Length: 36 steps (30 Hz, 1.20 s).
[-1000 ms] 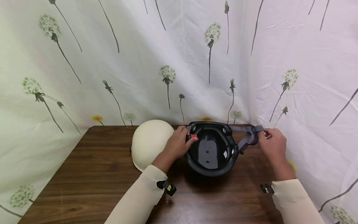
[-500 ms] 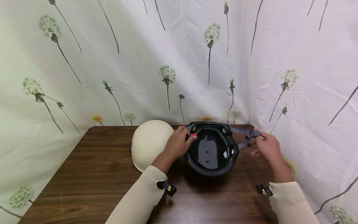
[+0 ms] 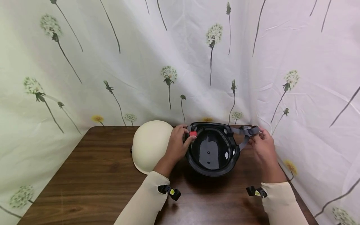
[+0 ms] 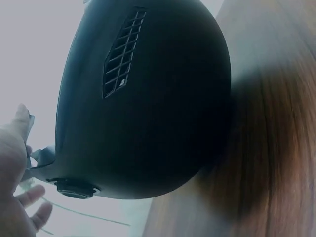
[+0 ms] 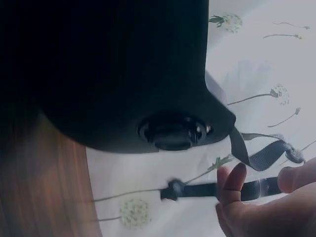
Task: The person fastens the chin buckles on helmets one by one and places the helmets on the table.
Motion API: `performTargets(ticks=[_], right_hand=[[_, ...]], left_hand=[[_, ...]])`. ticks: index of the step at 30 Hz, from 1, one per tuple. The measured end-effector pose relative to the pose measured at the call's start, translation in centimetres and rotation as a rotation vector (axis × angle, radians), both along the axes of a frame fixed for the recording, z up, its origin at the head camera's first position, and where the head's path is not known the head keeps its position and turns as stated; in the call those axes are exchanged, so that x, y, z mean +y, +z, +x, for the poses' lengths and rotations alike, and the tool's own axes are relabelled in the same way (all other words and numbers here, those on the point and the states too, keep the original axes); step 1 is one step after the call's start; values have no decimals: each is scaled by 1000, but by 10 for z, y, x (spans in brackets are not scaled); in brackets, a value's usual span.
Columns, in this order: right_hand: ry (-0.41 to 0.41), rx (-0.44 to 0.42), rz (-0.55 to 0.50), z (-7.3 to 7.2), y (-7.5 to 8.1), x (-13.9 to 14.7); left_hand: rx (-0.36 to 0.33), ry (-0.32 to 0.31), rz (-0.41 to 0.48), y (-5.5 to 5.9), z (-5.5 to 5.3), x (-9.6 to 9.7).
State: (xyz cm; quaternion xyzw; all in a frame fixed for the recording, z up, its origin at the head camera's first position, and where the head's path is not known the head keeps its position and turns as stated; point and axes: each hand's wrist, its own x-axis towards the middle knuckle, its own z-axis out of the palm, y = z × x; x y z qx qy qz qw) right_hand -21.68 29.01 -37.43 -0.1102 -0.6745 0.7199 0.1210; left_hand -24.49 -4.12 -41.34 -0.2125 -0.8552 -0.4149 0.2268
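A black helmet [image 3: 208,153] rests upside down on the table, its lining facing up. My left hand [image 3: 177,143] is at its left rim, thumb and fingers pinching a red buckle [image 3: 192,133] on the strap there. Off the right side, my right hand [image 3: 264,148] holds the grey chin strap [image 3: 238,131] by its outer end. In the right wrist view, the strap's webbing [image 5: 256,187] passes between thumb and fingers, and a dark end piece [image 5: 173,190] dangles beyond them. The left wrist view shows the helmet's vented outer shell [image 4: 148,108] beside the left hand [image 4: 15,173].
A cream helmet [image 3: 153,145] sits dome up just left of the black one, partly behind my left hand. Both stand toward the back edge of the brown wooden table [image 3: 92,175]. A white curtain [image 3: 126,62] with dandelion prints hangs behind and at the right.
My right hand has moved left toward the helmet, bringing the strap end with it, and its grip has shifted. My left hand stays at the rim, with more of the red buckle showing.
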Motion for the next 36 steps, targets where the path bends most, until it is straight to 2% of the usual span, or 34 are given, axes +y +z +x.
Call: performTargets(ticks=[2,5,11,14,17,20,23,26,30,33,36], right_hand=[[-26,68,-65,-3,-1,-4],[-14,157,-126,-6,-1,-9],[0,287,-197,-7,4,-14],[-11,364,-162,-7,6,-19],[-10,443,-176,-9,9,-25],[6,508,-273,-9,14,-31],[6,557,-355,-10,16,-34],[-30,570,-349,-11,16,-38],[-68,536,-347,-11,17,-44],[-50,495,-393,-12,19,-50],[-11,418,-399,-11,21,-53]], left_hand=[[18,-3,38,-3,1,0],[50,-5,97,-6,2,0],[22,-16,246,-5,4,2],[10,-29,277,-6,5,4],[22,-45,306,-8,6,6],[30,-55,337,-8,8,7],[3,-53,349,-10,9,8],[-45,-49,361,-12,12,9],[-118,-35,376,-16,16,10],[-147,-30,384,-18,18,10],[-140,-35,399,-18,19,10]])
